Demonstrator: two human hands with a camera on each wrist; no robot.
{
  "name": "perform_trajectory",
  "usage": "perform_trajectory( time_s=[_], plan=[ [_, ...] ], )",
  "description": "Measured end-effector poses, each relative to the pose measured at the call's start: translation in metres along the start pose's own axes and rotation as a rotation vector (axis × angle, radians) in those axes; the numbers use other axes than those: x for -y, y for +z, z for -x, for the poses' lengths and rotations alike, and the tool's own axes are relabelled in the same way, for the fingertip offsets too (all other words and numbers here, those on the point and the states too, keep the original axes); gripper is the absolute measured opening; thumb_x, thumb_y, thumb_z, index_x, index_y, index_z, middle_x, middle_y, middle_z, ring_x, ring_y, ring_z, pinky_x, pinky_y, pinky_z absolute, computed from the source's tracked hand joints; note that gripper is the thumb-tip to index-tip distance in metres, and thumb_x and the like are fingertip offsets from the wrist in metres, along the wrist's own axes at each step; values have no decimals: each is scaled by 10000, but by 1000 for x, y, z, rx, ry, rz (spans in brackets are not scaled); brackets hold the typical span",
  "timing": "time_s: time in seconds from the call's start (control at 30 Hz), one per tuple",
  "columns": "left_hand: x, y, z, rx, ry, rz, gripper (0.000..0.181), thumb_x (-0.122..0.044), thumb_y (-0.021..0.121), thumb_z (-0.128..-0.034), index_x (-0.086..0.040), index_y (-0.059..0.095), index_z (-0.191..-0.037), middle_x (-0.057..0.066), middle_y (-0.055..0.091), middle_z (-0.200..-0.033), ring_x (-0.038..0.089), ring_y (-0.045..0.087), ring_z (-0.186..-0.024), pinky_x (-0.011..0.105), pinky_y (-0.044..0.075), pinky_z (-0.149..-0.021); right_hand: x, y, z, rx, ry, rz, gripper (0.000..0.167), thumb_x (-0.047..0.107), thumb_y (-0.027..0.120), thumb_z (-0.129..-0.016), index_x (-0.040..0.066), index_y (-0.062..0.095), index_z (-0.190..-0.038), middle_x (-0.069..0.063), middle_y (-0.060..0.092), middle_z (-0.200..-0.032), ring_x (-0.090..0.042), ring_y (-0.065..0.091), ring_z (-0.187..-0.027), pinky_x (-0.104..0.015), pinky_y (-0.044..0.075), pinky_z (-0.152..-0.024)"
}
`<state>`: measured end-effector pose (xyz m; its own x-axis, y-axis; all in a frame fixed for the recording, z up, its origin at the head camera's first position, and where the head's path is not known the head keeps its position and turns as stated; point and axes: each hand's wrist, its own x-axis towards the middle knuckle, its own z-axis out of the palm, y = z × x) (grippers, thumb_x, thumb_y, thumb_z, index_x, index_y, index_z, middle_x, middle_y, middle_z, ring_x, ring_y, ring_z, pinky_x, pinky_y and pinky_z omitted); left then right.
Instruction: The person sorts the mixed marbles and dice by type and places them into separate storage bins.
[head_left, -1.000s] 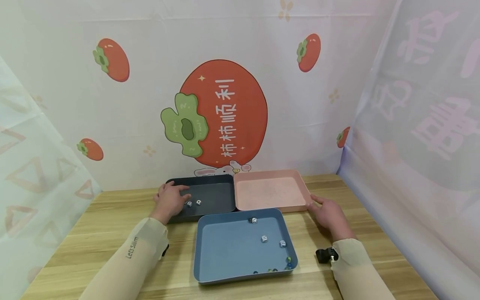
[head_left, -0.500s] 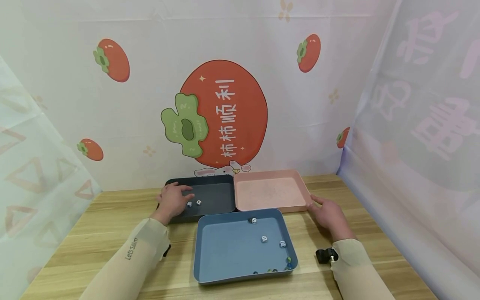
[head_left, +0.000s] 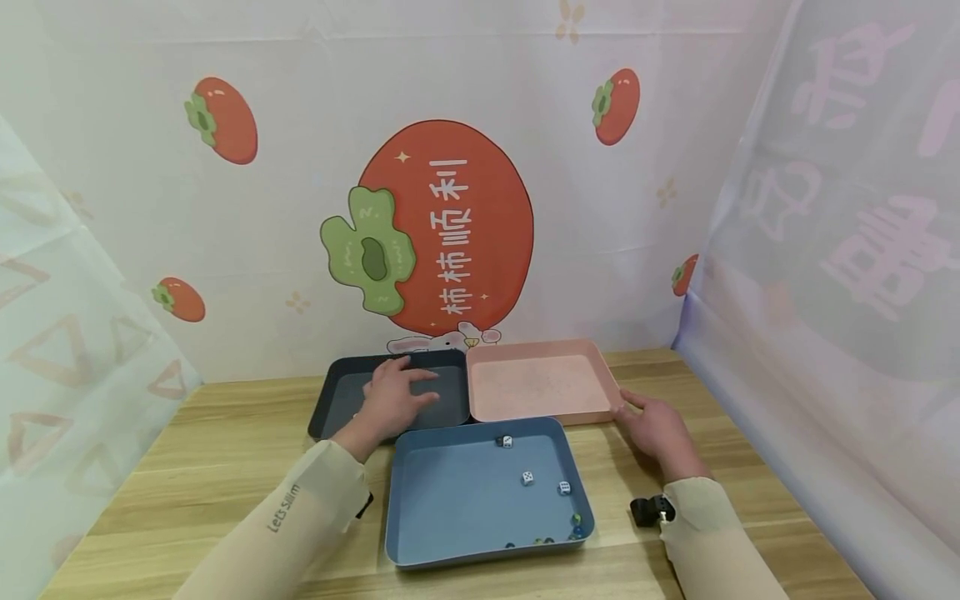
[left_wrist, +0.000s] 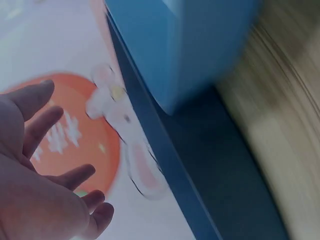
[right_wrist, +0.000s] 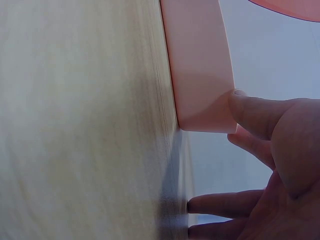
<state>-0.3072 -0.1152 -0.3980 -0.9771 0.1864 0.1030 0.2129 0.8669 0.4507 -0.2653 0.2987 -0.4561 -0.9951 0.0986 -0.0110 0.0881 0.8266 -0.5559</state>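
My left hand [head_left: 390, 402] is over the dark navy tray [head_left: 330, 392] at the back left, fingers spread and nothing seen between them. A sliver of a white die [head_left: 356, 416] shows beside its wrist; the rest of that area is hidden. In the left wrist view the fingers [left_wrist: 75, 177] are loosely bent above the tray. At the back right, my right hand [head_left: 657, 429] holds the near right corner of the pink tray [head_left: 543, 379] between thumb [right_wrist: 252, 112] and index finger. Two other fingers of that hand touch the wooden table.
In front stands a blue tray [head_left: 450, 500] with several white dice, one of them a die [head_left: 528, 478] near its middle, and small glass marbles [head_left: 577, 530] along its near right edge. The three trays touch or nearly touch. A printed cloth wall [head_left: 585, 250] stands behind.
My left hand has moved right from the navy tray's left side to over its middle, covering the dice seen there before. The right hand and the trays have stayed put.
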Motion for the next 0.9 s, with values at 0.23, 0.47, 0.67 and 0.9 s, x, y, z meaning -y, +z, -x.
perform_trajectory(
  time_s=[0.23, 0.47, 0.67, 0.9],
  plan=[
    [-38, 10, 8, 14, 157, -7, 293, -307, 796, -862, -243, 773, -1147, 154, 336, -1559, 405, 157, -1450, 671, 157, -1078, -2, 0, -1, -8, 1, -3, 545, 360, 504, -1038, 50, 452, -1483, -353, 460, -1381, -553, 413, -1265, -636, 336, -1015],
    [-53, 25, 9, 69, 289, -60, 169, -282, 807, -855, -250, 805, -1021, 130, 328, -1564, 386, 141, -1452, 635, 156, -1083, -2, 2, -2, -3, 3, -11, 556, 357, 516, -1032, 61, 434, -1495, -348, 478, -1365, -542, 434, -1255, -627, 355, -1007],
    [-60, 38, 9, 123, 362, -166, 158, -277, 797, -865, -266, 808, -1022, 148, 318, -1569, 410, 134, -1452, 636, 159, -1076, -1, 1, -2, 2, 16, -11, 567, 374, 503, -1034, 61, 421, -1500, -357, 454, -1383, -553, 423, -1255, -639, 351, -1001],
    [-60, 56, 7, 167, 364, -278, 136, -296, 796, -865, -294, 809, -1000, 142, 352, -1557, 413, 168, -1446, 625, 181, -1079, -1, 2, -1, 2, 14, -11, 553, 358, 504, -1036, 64, 427, -1498, -351, 453, -1387, -542, 427, -1261, -632, 348, -1009]
  ],
)
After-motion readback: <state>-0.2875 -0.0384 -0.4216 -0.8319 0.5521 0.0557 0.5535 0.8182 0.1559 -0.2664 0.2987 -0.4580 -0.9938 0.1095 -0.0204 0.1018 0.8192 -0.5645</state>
